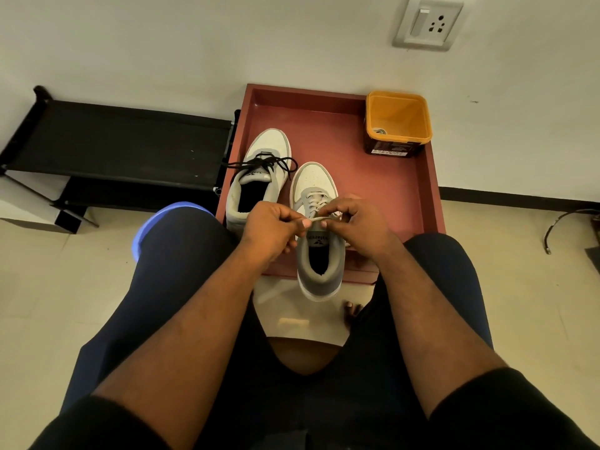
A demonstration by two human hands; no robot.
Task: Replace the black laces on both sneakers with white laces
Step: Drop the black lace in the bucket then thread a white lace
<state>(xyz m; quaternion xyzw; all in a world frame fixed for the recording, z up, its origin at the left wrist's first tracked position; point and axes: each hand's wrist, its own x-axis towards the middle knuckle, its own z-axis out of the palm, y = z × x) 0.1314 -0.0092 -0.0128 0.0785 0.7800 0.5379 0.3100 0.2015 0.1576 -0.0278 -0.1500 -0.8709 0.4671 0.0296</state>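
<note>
The red tray [422,190] lies on the floor against the wall and serves as the landmark here. Left of the tray stands a low black rack [123,144], its end touching the tray's left rim. The person sits at the tray's near edge, knees to either side, with a blue stool [156,222] showing past the left knee, just left of the tray's near left corner.

Inside the tray, by its left wall, sits the left sneaker [259,177], toe toward the wall; a loose black lace [269,162] is tangled over its tongue, one end trailing over the tray's left rim. Beside it, nearer the tray's middle, the right sneaker [319,241] has its heel sticking out past the near rim. A white lace [316,203] is threaded through its eyelets.

In the tray's far right corner stands an orange tub [399,120] with a small round thing at its bottom, too small to tell.

Over the right sneaker's tongue, the left hand [276,225] and the right hand [357,222] meet. Each has its fingers curled, pinching a strand of the white lace between thumb and forefinger, the strand drawn taut between them.
</note>
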